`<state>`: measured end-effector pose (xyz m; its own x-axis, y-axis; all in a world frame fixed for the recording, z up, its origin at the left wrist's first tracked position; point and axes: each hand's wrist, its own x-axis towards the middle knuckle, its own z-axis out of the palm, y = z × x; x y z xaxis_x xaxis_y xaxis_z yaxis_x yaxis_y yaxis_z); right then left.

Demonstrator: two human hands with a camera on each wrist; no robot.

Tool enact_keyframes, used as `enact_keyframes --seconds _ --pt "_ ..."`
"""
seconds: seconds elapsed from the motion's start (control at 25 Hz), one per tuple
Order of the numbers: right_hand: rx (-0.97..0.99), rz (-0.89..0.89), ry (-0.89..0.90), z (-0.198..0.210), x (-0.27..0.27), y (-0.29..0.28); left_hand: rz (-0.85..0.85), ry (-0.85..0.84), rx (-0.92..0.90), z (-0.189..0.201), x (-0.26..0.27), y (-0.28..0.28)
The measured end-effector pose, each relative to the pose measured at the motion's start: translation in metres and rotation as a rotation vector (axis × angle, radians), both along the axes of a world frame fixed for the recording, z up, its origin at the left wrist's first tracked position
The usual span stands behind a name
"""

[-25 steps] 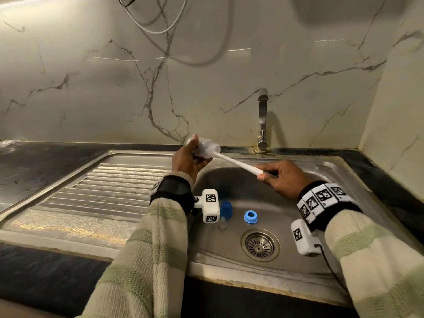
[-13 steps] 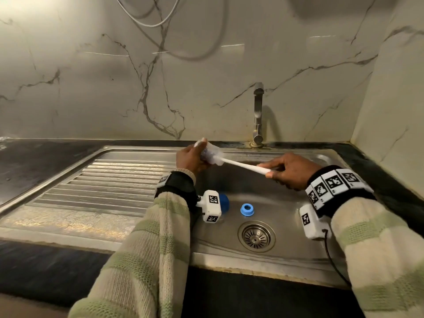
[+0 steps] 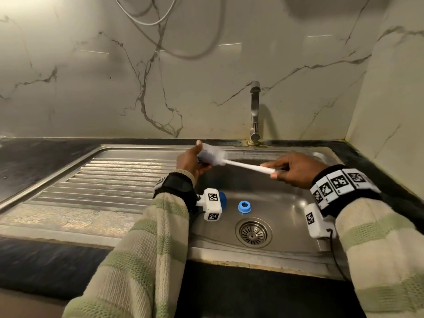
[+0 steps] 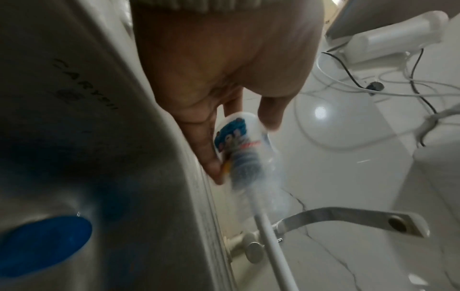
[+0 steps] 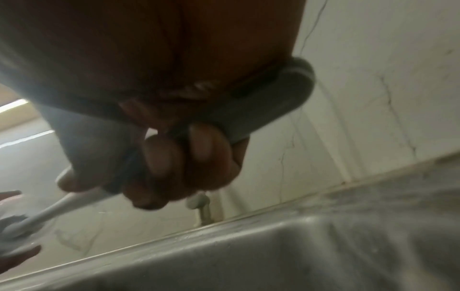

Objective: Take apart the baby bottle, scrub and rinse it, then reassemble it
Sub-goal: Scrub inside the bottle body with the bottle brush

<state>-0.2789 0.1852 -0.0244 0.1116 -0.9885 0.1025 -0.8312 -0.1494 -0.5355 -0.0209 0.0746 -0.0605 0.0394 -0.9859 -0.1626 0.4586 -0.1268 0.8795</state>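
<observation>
My left hand (image 3: pixel 190 160) grips a small clear baby bottle (image 3: pixel 206 154) with a blue print, held sideways over the sink's left edge, mouth towards the right. In the left wrist view the bottle (image 4: pixel 236 141) sits between thumb and fingers. My right hand (image 3: pixel 291 168) grips the white handle of a bottle brush (image 3: pixel 247 166), whose bristle head is at the bottle's mouth. The brush handle (image 5: pixel 62 204) runs left from my curled fingers in the right wrist view. A blue collar ring (image 3: pixel 244 207) lies on the basin floor. A blue cap (image 3: pixel 222 198) lies half hidden behind my left wrist camera.
The steel sink (image 3: pixel 286 203) has a round drain (image 3: pixel 253 232) near the front and a ribbed draining board (image 3: pixel 103 180) on the left. A metal tap (image 3: pixel 254 111) stands at the back on the marble wall; no water runs from it. Dark countertop borders the sink.
The brush head has slid partly out of the bottle towards the right. Both hands stay over the sink at much the same place.
</observation>
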Motion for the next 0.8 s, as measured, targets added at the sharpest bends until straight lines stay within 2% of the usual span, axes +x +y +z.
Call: enact_keyframes --seconds 0.16,0.28,0.4,0.64,0.72,0.8 --pt "-0.091 -0.13 0.157 0.003 -0.007 -0.005 0.007 -0.098 -0.032 0.005 -0.016 0.0" --pt "-0.171 -0.08 0.245 -0.005 0.015 -0.009 0.229 -0.201 -0.107 -0.005 -0.018 -0.006" --pt "-0.124 -0.045 0.248 -0.015 0.019 -0.017 0.31 -0.334 -0.106 -0.02 -0.018 -0.009" --pt "-0.218 -0.033 0.201 -0.019 0.027 -0.025 0.429 -0.292 -0.123 0.001 -0.007 -0.017" --pt "-0.212 -0.03 0.22 -0.019 0.028 -0.025 0.403 -0.319 -0.097 -0.001 -0.006 -0.02" --pt "-0.187 -0.044 0.228 -0.02 0.023 -0.025 0.34 -0.258 -0.06 -0.004 -0.01 -0.026"
